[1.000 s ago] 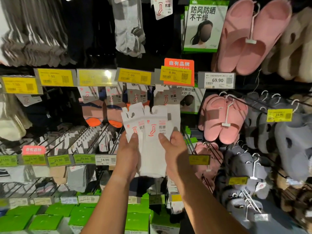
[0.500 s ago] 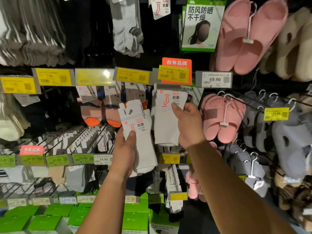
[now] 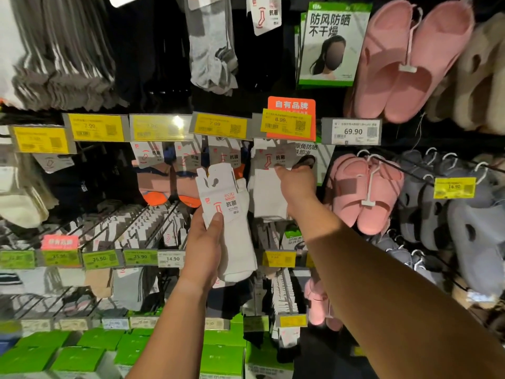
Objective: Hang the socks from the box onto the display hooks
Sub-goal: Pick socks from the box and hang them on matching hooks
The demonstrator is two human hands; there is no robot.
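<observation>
My left hand grips a pack of white socks with a white card header, held upright in front of the shelf. My right hand reaches further up and right, pinching another white sock pack by its card at the hook under the yellow 8.99 price tag. Whether that card sits on the hook is hidden by the tag. The box is out of view.
Orange and pink socks hang left of the white ones. Pink slippers and grey slippers hang on the right. Rows of hooks with price tags run below, and green boxes line the bottom shelf.
My right hand took one white pack out of the bundle and carried it up and right to the hook under the 8.99 tag. My left hand keeps the other pack.
</observation>
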